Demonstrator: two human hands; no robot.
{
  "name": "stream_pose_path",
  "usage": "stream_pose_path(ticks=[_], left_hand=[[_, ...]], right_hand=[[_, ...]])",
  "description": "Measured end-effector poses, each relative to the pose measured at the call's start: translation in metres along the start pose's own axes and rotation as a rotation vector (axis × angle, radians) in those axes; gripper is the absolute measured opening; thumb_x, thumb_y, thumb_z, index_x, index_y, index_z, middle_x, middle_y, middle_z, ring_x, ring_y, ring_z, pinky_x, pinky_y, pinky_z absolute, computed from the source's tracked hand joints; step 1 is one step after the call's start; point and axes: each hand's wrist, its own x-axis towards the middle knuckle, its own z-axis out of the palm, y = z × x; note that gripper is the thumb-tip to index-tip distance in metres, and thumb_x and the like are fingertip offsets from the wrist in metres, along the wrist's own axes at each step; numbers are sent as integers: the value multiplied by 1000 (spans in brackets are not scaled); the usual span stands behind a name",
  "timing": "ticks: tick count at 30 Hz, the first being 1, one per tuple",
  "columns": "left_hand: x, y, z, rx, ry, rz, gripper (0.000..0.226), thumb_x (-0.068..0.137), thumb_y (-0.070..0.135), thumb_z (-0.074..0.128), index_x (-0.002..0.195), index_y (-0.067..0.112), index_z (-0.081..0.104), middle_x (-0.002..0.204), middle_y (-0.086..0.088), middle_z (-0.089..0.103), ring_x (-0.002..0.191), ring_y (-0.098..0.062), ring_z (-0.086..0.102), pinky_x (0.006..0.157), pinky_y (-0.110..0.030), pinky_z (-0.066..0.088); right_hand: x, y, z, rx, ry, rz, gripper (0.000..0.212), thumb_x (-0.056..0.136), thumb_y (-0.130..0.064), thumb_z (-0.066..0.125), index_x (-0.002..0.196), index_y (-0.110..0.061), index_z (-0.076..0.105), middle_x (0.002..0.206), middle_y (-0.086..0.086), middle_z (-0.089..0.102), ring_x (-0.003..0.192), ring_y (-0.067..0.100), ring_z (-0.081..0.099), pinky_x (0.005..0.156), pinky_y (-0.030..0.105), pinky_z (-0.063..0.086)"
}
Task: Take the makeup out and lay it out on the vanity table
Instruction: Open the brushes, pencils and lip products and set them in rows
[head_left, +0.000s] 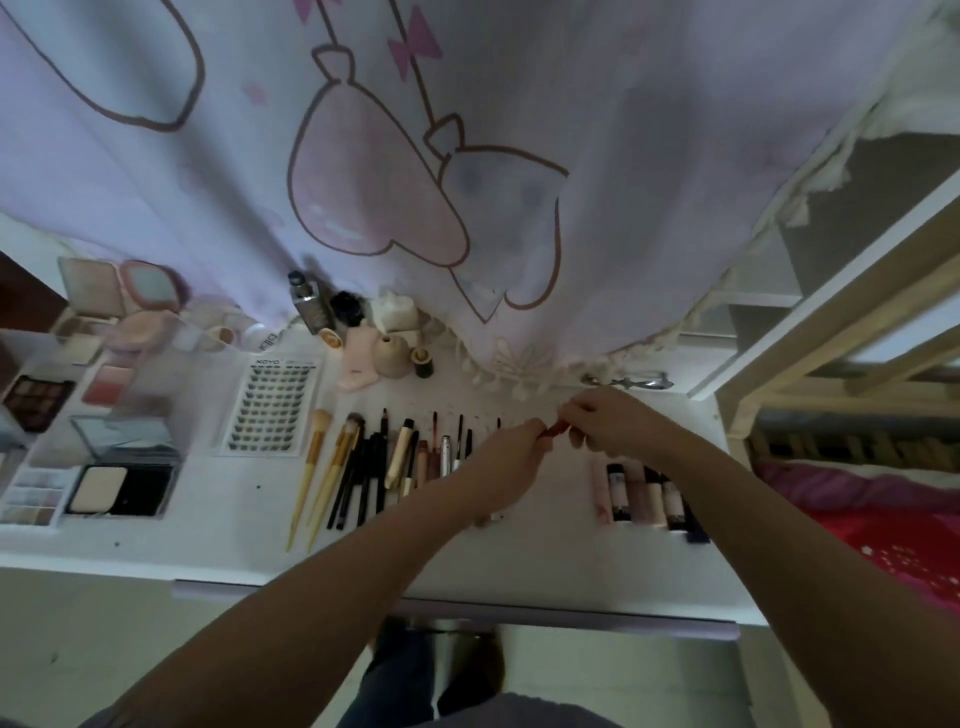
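Observation:
Both my hands meet above the white vanity table (545, 551). My left hand (506, 467) and my right hand (613, 423) each pinch an end of a small red stick-shaped makeup item (557, 429), held just over the tabletop. Left of my hands lies a row of brushes and pencils (363, 467). To the right, several lipstick tubes (641, 493) lie side by side under my right forearm. A false-lash card (270, 405) and a powder compact (122, 488) sit further left.
Palettes and compacts (104, 312) crowd the far left. Small bottles and jars (363, 332) stand at the back under a hanging pink patterned curtain (467, 156). An eyelash curler (631, 382) lies at the back right. A bed frame (857, 338) and red bedding (883, 530) lie to the right.

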Motion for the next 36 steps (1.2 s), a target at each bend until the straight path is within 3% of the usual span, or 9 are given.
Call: stream_pose_path(ticks=[5, 11, 14, 18, 22, 26, 31, 34, 36], left_hand=[[-39, -6, -35, 262, -1, 197, 30, 102, 34, 29, 114, 20, 52, 94, -4, 64, 81, -21, 59, 70, -33, 43], [-53, -6, -48, 275, 72, 265, 25, 100, 36, 34, 109, 26, 55, 76, 5, 57, 63, -10, 49, 60, -27, 37], [-53, -7, -45, 270, 87, 262, 23, 100, 37, 36, 106, 27, 56, 76, 6, 57, 57, -3, 44, 56, -19, 34], [-54, -6, -40, 267, 66, 247, 26, 99, 41, 36, 104, 28, 58, 85, 3, 65, 68, -12, 57, 64, -27, 44], [-61, -30, -45, 177, -10, 108, 25, 99, 40, 38, 98, 23, 56, 72, 10, 54, 62, -8, 51, 58, -22, 38], [-61, -47, -36, -196, -169, -150, 20, 102, 32, 31, 85, 28, 43, 75, 6, 45, 61, -9, 42, 60, -24, 39], [-35, -22, -3, -503, -84, -266, 11, 99, 14, 38, 96, 12, 48, 82, -3, 67, 66, -10, 63, 65, -23, 51], [-9, -15, 13, -398, 91, -287, 18, 97, 20, 45, 80, 14, 49, 91, -9, 71, 72, -10, 63, 64, -22, 49], [5, -16, 21, -155, 186, -270, 31, 96, 29, 47, 67, 16, 46, 77, -3, 65, 69, -12, 57, 62, -24, 43]], right_hand=[[-37, -28, -11, -129, -251, -197, 32, 97, -31, 49, 94, -6, 70, 56, -7, 52, 42, 2, 38, 45, 14, 32], [-54, -34, -3, -41, -219, -308, 39, 98, -24, 49, 92, 13, 59, 55, 0, 38, 42, 3, 29, 42, 12, 26], [-57, -32, 0, -7, -224, -311, 37, 98, -23, 48, 92, 10, 62, 54, -1, 38, 42, 4, 30, 43, 13, 27], [-58, -22, 5, 8, -212, -289, 32, 97, -26, 49, 85, -3, 67, 51, -7, 41, 44, 5, 31, 47, 15, 29], [-65, -3, -11, 47, -88, -219, 25, 97, -28, 50, 94, -16, 72, 48, -9, 39, 43, 6, 31, 45, 14, 30], [-56, 22, -12, 114, -43, -111, 23, 99, -20, 45, 97, -17, 68, 63, -3, 55, 54, 10, 45, 53, 21, 38], [-42, 37, 24, 190, -30, 109, 12, 101, -21, 38, 101, -14, 48, 85, 7, 69, 62, 15, 59, 48, 19, 43], [-29, 44, 49, 253, 29, 227, 11, 101, -22, 36, 102, -12, 40, 88, 6, 70, 65, 16, 59, 52, 23, 44], [-19, 46, 62, 193, 108, 246, 15, 100, -22, 38, 104, -9, 42, 94, 5, 68, 69, 15, 57, 56, 24, 44]])
